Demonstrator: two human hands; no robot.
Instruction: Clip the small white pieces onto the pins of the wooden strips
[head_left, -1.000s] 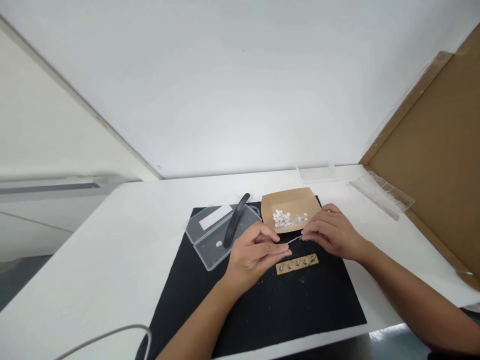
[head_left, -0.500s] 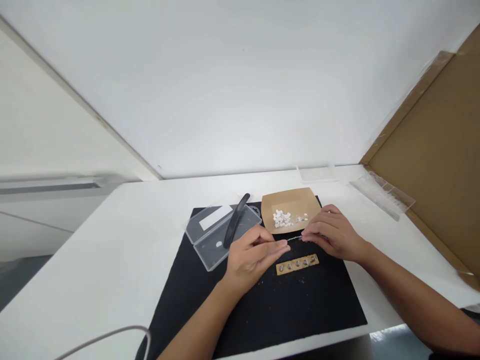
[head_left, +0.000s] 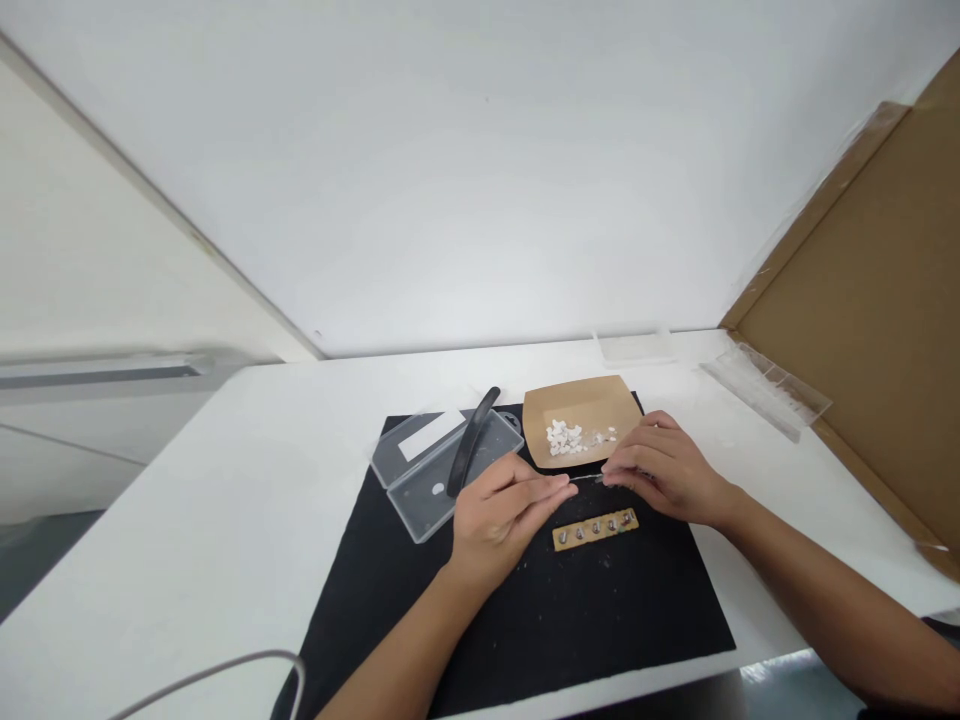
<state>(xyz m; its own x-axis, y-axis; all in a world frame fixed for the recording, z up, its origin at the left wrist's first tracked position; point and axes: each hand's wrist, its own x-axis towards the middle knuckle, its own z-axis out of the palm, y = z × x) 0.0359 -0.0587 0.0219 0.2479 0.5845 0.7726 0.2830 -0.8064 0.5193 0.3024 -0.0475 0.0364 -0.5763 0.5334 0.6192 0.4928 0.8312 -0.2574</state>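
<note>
Left hand [head_left: 506, 510]: fingertips pinched together, pointing right
Right hand [head_left: 667, 468]: fingers curled, tips facing the left's, near
Forearms [head_left: 817, 575]: bare, slanting inward from either side

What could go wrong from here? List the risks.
The thin strand between the left grip and right grip might slip or snap if pulled hard. The right grip, close beside the paper tray, could bump it and spill the white pieces. The tan strip lies close to both grips and could be knocked.

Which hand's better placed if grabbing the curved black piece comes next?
Left, probably. The left hand is beside the curved black piece; the right hand is farther away, by the cardboard tray. Both seem to pinch the thin strand.
</note>
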